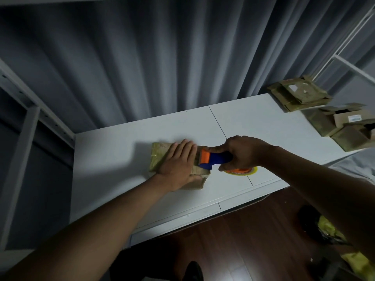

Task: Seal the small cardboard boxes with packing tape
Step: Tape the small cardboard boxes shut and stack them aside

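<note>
Two hands work one small cardboard box near the middle of the white bench. My left hand lies flat on its top, fingers straight and pointing toward 1 o'clock, pinning it down. My right hand grips the blue handle of the tape dispenser, forefinger stretched along the top; its orange head meets the box's 3 o'clock end, just beside my left fingertips. The roll of packing tape shows orange and yellow beneath that fist.

From here the box reads as light and thin-walled: worn, creased card, its near corner crumpled at 5 o'clock and glossy tape already over the 9 o'clock end. I judge it will slide on the smooth bench if the dispenser drags, so a flat palm over the flaps seems the right hold, pressure spread and not squeezed, since the sides look soft enough to buckle. The taped patches look slick; bare card should give better purchase.

Several more boxes wait at 2 o'clock, well apart from the work: a flattened stack at the far corner and open boxes nearer the right edge. Grey curtains hang behind the bench.
</note>
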